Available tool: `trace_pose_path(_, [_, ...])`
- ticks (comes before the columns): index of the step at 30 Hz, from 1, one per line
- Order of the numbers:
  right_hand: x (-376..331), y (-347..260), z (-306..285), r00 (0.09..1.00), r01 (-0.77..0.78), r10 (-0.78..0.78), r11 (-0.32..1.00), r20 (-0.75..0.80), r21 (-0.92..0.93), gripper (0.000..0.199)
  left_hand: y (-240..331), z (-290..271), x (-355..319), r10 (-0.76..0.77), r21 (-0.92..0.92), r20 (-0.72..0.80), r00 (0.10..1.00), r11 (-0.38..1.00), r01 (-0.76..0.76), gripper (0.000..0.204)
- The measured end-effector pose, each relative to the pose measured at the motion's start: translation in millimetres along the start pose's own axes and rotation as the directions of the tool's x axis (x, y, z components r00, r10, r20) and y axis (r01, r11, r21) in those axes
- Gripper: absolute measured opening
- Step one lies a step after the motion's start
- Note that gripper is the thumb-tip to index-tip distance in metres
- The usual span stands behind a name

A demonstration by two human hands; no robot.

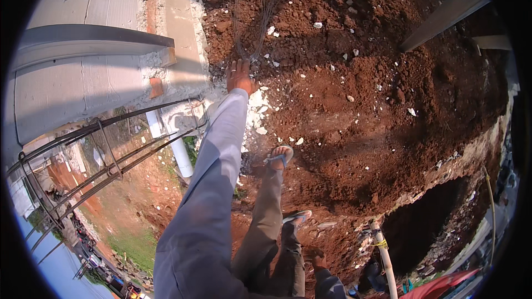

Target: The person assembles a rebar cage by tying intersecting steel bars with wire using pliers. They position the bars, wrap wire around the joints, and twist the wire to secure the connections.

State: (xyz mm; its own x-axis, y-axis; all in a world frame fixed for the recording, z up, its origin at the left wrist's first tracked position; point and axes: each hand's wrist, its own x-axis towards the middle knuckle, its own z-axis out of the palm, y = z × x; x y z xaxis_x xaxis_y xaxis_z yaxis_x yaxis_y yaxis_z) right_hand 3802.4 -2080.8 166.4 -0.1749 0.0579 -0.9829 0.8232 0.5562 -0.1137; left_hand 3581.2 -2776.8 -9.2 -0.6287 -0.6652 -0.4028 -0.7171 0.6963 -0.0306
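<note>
My left arm, in a grey-blue sleeve, reaches far forward. My left hand (241, 77) is at the edge where concrete meets red soil, a ring on one finger. From its fingertips a bundle of thin wire (263, 27) fans out in a V over the soil; the fingers appear closed on its bend, though the thumb is mostly hidden. My right hand (315, 257) hangs low near my leg, in shadow, and its fingers are hard to make out. Both my feet, in flip-flops (285, 158), are on the soil.
At left, a rebar cage (105, 147) juts out beside a white pipe (180, 155). A grey beam (94, 41) lies across the concrete slab (61, 86). Wooden posts (443, 16) stand at upper right. A dark pit (424, 216) opens at lower right beside a pole (385, 257).
</note>
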Motion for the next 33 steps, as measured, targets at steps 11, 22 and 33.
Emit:
trace_pose_path(11, [-10.5,0.9,75.3,0.984,-0.165,0.167,0.986,-0.065,0.031,0.031,41.0,13.5,130.9,-0.172,0.098,0.265,0.949,0.984,0.151,0.095])
trace_pose_path(22, [0.4,4.7,57.3,0.995,-0.018,0.017,1.000,-0.099,-0.014,0.030,56.2,14.9,116.1,-0.065,-0.141,0.314,0.947,0.983,0.114,0.065])
trace_pose_path(33, [-12.8,-42.2,53.8,0.986,0.027,-0.077,0.948,0.146,0.317,0.024,48.0,-37.5,-151.9,-0.023,-0.271,-0.164,0.986,0.962,-0.023,0.025])
